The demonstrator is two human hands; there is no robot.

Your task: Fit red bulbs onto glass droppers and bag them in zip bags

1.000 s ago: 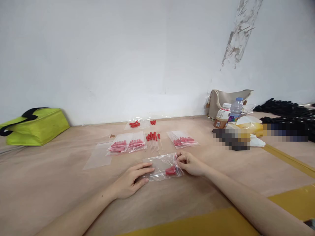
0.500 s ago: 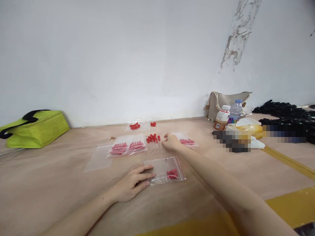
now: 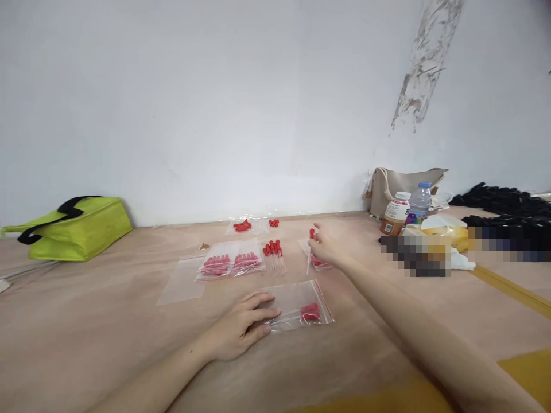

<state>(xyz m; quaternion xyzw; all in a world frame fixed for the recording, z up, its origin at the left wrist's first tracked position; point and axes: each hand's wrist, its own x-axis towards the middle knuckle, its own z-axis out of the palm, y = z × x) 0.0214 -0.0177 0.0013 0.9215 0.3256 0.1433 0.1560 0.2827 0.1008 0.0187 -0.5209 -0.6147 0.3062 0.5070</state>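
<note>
My left hand lies with fingers outstretched on the left end of a clear zip bag. A few droppers with red rubber bulbs show inside that bag. My right hand pinches a single dropper, its red bulb up and its clear tube pointing down. Behind it, partly covered by the hand, is another zip bag of red-bulbed droppers. Left of my right hand, a group of loose droppers lies side by side on the brown table covering.
Two filled zip bags overlap left of the loose droppers, beside a flat clear bag. More red bulbs lie near the wall. A green bag stands far left; bottles and a beige bag stand right.
My right hand has moved right from the loose droppers and now holds one dropper. My left hand stays on the zip bag. The view has shifted slightly.
</note>
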